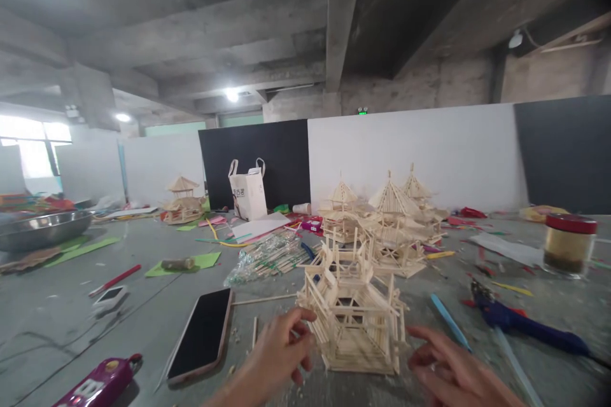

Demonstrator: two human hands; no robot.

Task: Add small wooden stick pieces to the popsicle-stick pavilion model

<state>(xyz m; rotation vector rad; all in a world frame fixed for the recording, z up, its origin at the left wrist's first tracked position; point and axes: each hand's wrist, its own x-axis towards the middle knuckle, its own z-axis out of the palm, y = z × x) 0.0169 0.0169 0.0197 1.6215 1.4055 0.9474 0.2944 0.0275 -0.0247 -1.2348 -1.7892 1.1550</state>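
Stick model [351,318] sits on the grey surface [71,324] dead centre, just ahead of both hands and between them, upright, its long axis vertical, wide base down. Left hand [281,350] is the nearer one: fingertips curled against the model's lower left edge, touching or nearly so; can't tell if it actually grips. Right hand [451,369] is open, fingers spread, just beside the base on the right, a small gap visible, holding nothing. Phone [200,334] lies flat left of the left hand. Blue tool [520,321] lies to the right, well apart. Finished stick models [386,222] stand behind.
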